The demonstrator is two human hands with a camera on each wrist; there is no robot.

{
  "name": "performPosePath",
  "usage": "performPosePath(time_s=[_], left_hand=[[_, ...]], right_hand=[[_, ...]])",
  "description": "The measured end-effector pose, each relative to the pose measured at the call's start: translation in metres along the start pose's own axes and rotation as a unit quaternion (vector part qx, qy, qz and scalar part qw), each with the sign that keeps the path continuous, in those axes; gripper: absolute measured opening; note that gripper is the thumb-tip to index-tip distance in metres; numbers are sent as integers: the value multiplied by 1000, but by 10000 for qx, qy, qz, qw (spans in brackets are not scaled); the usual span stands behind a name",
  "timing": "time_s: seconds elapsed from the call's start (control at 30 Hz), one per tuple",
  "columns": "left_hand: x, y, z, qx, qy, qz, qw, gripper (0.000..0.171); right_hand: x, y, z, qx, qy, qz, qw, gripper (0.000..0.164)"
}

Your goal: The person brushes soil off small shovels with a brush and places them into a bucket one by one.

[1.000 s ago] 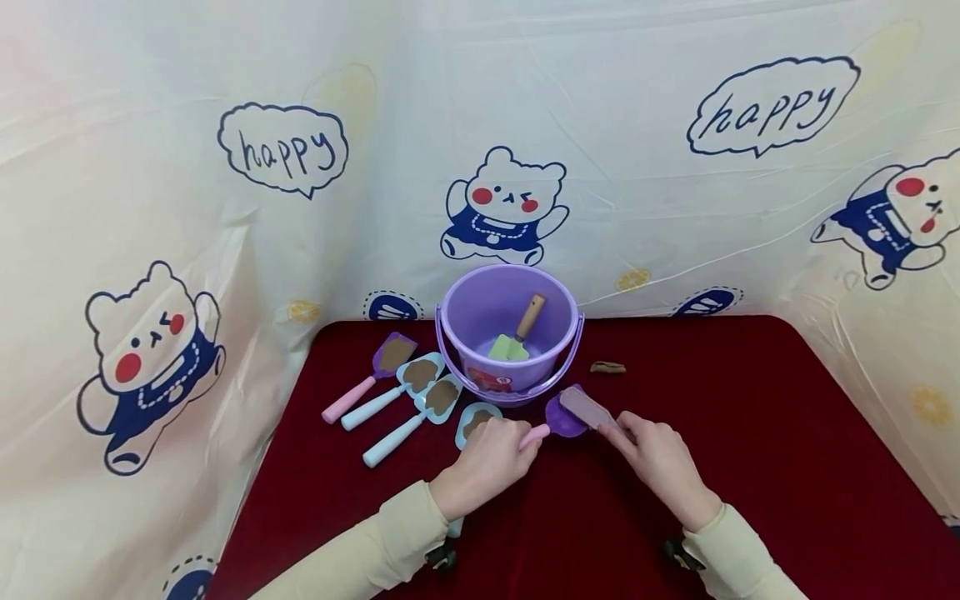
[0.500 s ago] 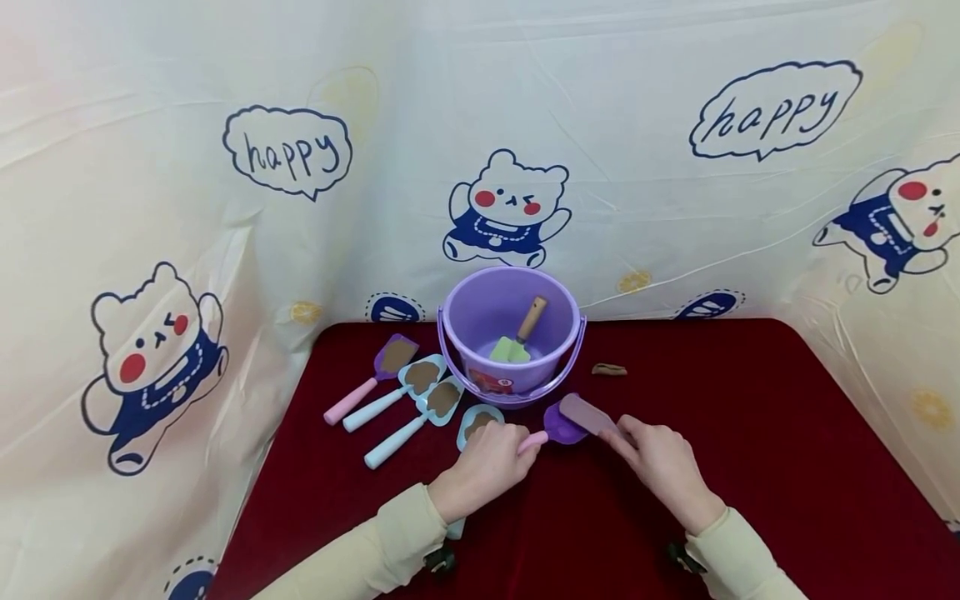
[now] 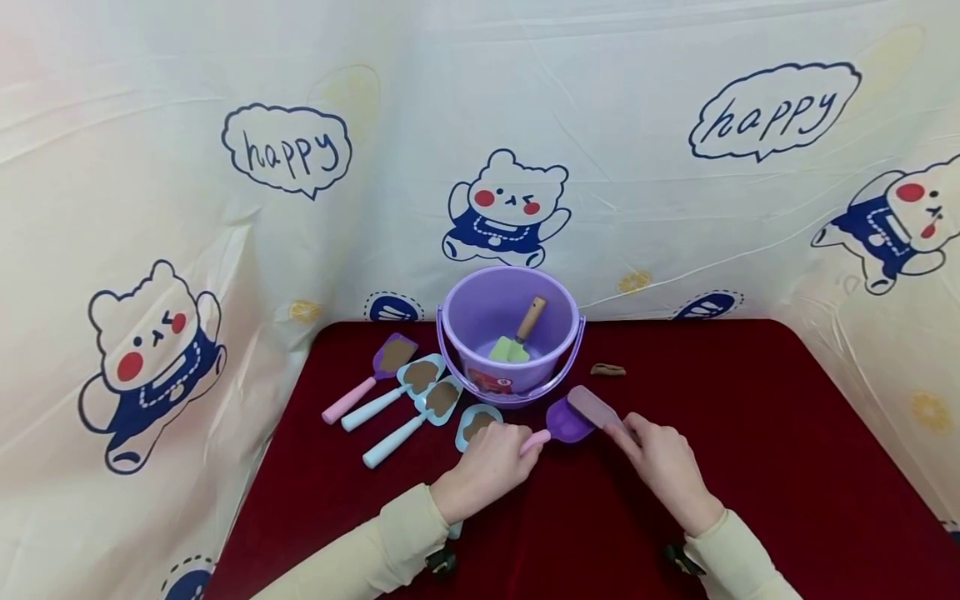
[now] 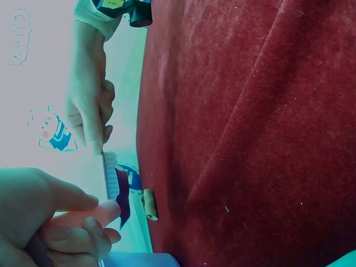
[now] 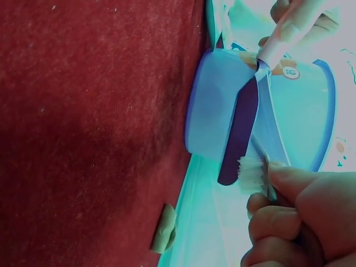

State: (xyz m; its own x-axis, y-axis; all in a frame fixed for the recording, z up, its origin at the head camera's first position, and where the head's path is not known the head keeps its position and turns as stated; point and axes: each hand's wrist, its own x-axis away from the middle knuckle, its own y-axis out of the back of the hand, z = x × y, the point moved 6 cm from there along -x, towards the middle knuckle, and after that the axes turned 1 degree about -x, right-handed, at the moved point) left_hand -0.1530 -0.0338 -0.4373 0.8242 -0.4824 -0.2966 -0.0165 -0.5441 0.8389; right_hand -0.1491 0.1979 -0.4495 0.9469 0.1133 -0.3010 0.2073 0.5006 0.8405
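Shovel (image 3: 567, 425) is gripped by left hand (image 3: 483, 472), brush (image 3: 592, 407) by right hand (image 3: 667, 467); brushing seems in hand; steady shovel likely needed next.

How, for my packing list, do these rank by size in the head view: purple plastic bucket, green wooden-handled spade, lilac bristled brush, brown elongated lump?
Purple plastic bucket
Green spade and lilac brush: unsure, brush partly covered
Brown lump

One bucket (image 3: 472, 312), one brush (image 3: 592, 407), five scoops (image 3: 566, 426), one green spade (image 3: 510, 349), one brown lump (image 3: 607, 369)
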Motion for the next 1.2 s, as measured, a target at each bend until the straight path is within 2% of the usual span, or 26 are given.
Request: performPosePath(time_s=[0.17, 0.3, 0.4, 0.57, 0.83, 0.93, 1.07, 1.13, 1.2], left_hand=[[0, 3, 0, -80, -42, -161, 9998, 55], [0, 5, 0, -204, -131, -298, 9993, 55], [0, 5, 1, -227, -127, -277, 9993, 56], [1, 2, 1, -187, -118, -161, 9996, 56], [0, 0, 1, -102, -42, -110, 9999, 56], [0, 2, 0, -141, -97, -198, 9997, 56], [-2, 5, -1, -232, -153, -322, 9991, 55], [-2, 5, 0, -235, -130, -273, 9993, 55], [-3, 3, 1, -189, -87, -168, 9996, 55]], right_hand=[[0, -3, 3, -152, 4, -25, 9999, 28], [1, -10, 8, -228, 273, 300, 9989, 31], [0, -13, 10, -140, 411, 470, 9980, 34], [1, -9, 3, -13, 142, 377, 9992, 35], [0, -7, 0, -131, -140, 265, 9995, 31], [0, -5, 1, -106, -34, 212, 9997, 29], [0, -9, 8, -232, 375, 470, 9979, 28], [-1, -12, 10, -274, 443, 627, 9967, 30], [-1, -14, 8, -263, 342, 737, 9963, 31]])
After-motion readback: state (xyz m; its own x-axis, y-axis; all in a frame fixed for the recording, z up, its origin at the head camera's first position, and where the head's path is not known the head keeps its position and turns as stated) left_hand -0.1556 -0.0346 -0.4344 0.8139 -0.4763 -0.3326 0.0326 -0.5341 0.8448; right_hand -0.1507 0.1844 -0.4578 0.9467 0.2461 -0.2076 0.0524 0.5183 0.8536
